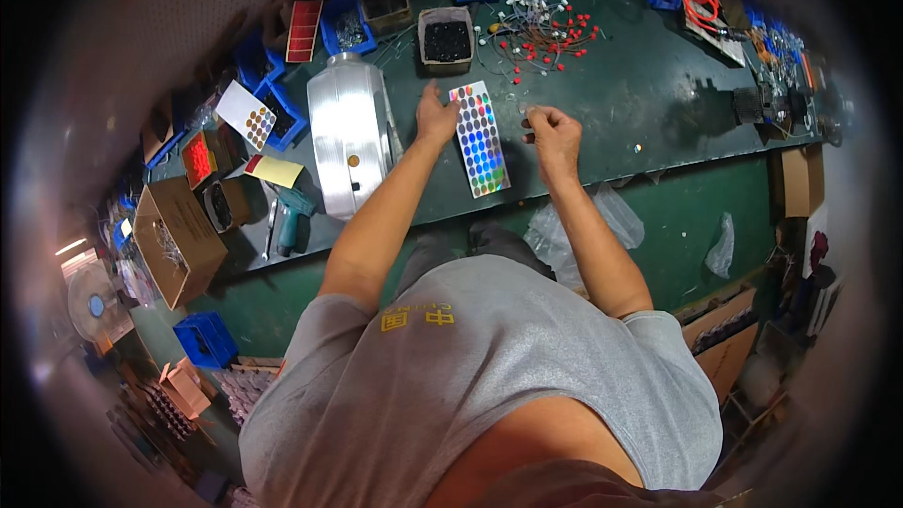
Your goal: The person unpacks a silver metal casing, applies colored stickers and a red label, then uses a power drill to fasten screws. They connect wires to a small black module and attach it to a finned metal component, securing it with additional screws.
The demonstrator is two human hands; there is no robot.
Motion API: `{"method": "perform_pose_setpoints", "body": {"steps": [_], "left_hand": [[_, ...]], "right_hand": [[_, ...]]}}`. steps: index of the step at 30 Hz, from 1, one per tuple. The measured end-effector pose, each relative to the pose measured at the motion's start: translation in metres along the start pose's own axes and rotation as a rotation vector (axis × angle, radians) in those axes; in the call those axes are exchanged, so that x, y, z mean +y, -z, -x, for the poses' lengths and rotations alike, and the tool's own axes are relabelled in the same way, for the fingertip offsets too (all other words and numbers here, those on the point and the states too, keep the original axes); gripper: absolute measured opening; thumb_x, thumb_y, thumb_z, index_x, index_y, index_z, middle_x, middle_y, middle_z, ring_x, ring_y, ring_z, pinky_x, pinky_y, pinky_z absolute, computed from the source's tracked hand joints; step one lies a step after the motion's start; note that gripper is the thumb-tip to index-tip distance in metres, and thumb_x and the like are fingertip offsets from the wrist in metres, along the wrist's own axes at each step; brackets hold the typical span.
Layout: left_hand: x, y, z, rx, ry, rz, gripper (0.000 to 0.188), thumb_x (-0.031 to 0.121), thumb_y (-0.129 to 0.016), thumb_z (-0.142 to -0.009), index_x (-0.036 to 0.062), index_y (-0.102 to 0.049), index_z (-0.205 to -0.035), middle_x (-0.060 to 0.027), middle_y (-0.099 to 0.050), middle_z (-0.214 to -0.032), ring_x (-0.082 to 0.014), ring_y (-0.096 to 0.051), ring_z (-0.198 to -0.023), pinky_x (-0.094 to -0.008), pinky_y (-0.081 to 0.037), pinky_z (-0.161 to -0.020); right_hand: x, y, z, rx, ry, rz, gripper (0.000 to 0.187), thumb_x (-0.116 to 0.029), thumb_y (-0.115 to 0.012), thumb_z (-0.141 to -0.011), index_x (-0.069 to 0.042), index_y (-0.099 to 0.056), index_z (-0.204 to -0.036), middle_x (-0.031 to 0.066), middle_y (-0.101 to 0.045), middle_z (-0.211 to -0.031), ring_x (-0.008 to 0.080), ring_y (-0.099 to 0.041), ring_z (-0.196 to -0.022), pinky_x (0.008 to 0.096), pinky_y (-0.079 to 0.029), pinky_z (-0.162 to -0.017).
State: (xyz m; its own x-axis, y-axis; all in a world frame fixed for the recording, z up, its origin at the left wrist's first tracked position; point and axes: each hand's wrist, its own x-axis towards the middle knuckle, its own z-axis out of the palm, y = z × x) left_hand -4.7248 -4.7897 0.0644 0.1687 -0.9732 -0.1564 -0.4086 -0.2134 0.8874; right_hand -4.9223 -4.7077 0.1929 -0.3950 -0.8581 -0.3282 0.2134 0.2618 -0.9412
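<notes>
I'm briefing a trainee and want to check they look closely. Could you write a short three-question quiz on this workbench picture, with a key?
1. Which thing lies at the thumb of the left hand?
A) the drill
B) the sheet of shiny round stickers
C) the coiled hose

2. True or false: the right hand is to the right of the sheet and apart from it.

3. Short answer: what two colours are the small ends on the bundle of wires that lies beyond the sheet?

Key: 1. B. 2. True. 3. Red and white.
</notes>
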Motion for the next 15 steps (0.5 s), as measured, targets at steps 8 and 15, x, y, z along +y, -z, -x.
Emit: {"method": "perform_pose_setpoints", "body": {"steps": [8, 15], "left_hand": [[0.125, 0.069, 0.115, -0.498, 0.176, 0.429, 0.033, 0.017, -0.059, -0.101, 0.0022, -0.067, -0.130, -0.0074, -0.070, -0.119, -0.0162, -0.061, -0.110, -0.0335, -0.047, -0.100], [0.113, 0.113, 0.121, -0.416, 0.332, 0.755, 0.038, 0.031, -0.052, -0.106, 0.0083, -0.061, -0.134, -0.0053, -0.059, -0.135, -0.0175, -0.050, -0.126, -0.0424, -0.041, -0.107]], "right_hand": [[-0.003, -0.022, 0.019, 0.014, 0.504, 0.346, 0.012, -0.008, -0.072, -0.087, 0.003, -0.075, -0.092, 0.0099, -0.073, -0.084, 0.0165, -0.069, -0.076, 0.0282, -0.053, -0.062], [-0.006, -0.071, 0.047, -0.227, 0.785, 0.404, 0.012, -0.001, -0.072, -0.085, -0.001, -0.073, -0.097, 0.0118, -0.071, -0.095, 0.0228, -0.070, -0.079, 0.0320, -0.057, -0.065]]}}
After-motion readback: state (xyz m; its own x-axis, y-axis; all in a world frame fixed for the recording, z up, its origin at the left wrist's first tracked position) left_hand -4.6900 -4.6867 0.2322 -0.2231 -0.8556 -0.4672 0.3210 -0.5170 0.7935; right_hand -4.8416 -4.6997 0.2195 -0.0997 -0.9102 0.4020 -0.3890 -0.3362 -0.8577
